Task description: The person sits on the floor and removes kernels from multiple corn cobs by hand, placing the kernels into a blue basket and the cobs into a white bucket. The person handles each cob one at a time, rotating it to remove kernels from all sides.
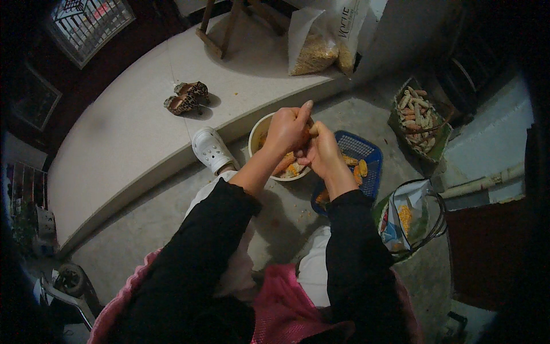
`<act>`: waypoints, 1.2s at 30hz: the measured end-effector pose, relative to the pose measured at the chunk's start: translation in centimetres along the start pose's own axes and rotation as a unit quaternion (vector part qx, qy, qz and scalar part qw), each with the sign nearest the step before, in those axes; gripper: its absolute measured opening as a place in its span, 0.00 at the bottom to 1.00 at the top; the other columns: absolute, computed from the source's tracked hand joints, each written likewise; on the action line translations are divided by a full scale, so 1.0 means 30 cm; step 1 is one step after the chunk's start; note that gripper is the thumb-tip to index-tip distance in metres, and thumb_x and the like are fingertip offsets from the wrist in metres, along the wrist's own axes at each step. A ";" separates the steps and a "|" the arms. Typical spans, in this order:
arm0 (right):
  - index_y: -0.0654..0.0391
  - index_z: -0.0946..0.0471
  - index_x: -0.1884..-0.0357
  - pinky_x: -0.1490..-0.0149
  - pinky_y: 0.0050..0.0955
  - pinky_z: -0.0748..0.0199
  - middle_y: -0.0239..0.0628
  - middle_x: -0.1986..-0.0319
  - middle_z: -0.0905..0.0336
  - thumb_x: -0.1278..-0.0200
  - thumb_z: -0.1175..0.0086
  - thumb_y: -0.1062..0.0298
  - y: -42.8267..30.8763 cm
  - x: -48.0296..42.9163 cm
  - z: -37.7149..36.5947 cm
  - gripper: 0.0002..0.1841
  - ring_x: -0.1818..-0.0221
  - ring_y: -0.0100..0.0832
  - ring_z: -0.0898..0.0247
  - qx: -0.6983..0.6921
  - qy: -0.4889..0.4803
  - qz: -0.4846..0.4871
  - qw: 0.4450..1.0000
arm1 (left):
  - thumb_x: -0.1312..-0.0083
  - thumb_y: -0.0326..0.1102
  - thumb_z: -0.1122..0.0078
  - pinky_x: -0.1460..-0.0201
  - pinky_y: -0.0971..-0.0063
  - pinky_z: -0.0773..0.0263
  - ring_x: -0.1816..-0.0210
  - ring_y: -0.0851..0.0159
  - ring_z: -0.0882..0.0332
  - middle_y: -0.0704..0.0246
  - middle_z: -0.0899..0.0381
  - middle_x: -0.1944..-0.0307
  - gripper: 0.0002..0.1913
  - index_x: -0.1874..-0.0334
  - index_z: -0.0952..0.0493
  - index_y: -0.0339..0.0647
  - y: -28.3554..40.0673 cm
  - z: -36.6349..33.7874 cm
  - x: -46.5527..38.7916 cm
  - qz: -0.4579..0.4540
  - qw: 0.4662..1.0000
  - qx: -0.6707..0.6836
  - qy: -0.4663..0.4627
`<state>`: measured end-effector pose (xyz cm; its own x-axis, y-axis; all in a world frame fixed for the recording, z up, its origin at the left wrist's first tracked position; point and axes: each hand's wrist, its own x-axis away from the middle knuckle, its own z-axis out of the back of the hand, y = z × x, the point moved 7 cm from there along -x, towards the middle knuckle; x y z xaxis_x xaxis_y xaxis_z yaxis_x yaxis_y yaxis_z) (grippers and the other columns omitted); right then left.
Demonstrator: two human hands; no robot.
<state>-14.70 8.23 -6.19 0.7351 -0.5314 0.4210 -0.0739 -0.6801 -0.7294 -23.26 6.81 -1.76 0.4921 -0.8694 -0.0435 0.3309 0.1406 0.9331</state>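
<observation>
My left hand (288, 128) and my right hand (323, 148) are pressed together above a cream bucket (256, 129). Both close around what looks like a corn cob, mostly hidden by the fingers. Inside the bucket, below my hands, lie corn cobs (284, 164) and loose yellow kernels (295, 168). Beneath my right wrist, a blue plastic basket (373, 165) holds several ears of corn (363, 167), partly covered by my arm.
A bag (404, 217) with kernels stands at right; a green container (397, 124) holds bare cobs (414, 114). On the raised step (142, 112) are leopard-print shoes (184, 101), a wooden stool (223, 32) and a clear bag of grain (313, 51). My white clog (209, 148) is beside the bucket.
</observation>
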 end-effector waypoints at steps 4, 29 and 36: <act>0.51 0.35 0.67 0.81 0.25 0.52 0.31 0.77 0.38 0.47 0.64 0.57 0.010 -0.028 0.003 0.11 0.80 0.28 0.43 -0.001 0.014 -0.032 0.999 | 0.37 0.57 0.57 0.75 0.72 0.36 0.83 0.68 0.36 0.66 0.32 0.88 0.29 0.80 0.27 0.32 -0.039 0.000 -0.025 0.012 1.000 0.000 0.000; 0.53 0.33 0.63 0.77 0.20 0.42 0.33 0.72 0.32 0.41 0.62 0.56 -0.049 0.017 -0.046 0.12 0.76 0.25 0.37 0.053 -0.029 0.047 0.997 | 0.36 0.53 0.57 0.82 0.79 0.39 0.85 0.72 0.35 0.70 0.29 0.85 0.26 0.80 0.26 0.35 -0.030 0.015 -0.069 0.066 0.981 0.183 -0.015; 0.54 0.34 0.66 0.78 0.20 0.46 0.32 0.75 0.34 0.42 0.63 0.58 -0.023 -0.008 -0.019 0.11 0.78 0.24 0.40 0.048 -0.023 0.040 0.998 | 0.36 0.53 0.58 0.73 0.71 0.33 0.82 0.66 0.30 0.64 0.28 0.86 0.28 0.81 0.25 0.33 -0.043 0.006 -0.068 0.018 0.995 0.092 0.018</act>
<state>-15.21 8.54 -5.49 0.7595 -0.5571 0.3360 -0.0708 -0.5841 -0.8086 -24.82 8.31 -2.82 0.5304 -0.8475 -0.0194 0.1612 0.0784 0.9838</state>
